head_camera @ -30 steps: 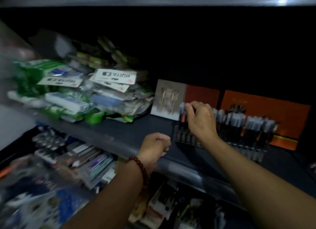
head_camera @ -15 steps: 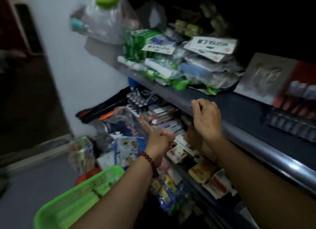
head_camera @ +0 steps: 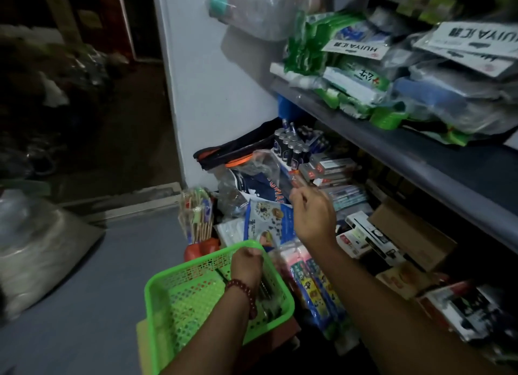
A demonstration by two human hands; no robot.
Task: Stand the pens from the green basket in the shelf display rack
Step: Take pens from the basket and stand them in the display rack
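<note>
At lower centre I see the basket, bright green perforated plastic, with dark slim pens inside. My left hand is in it, grip unclear; my right hand is clenched.

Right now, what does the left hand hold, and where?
It cannot be told: the left hand is over the pens in the green basket, fingers hidden.

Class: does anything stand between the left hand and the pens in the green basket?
Nothing visible does. The left hand is down inside the open-topped green basket, right at the dark pens lying along the wall nearest the shelves.
</note>
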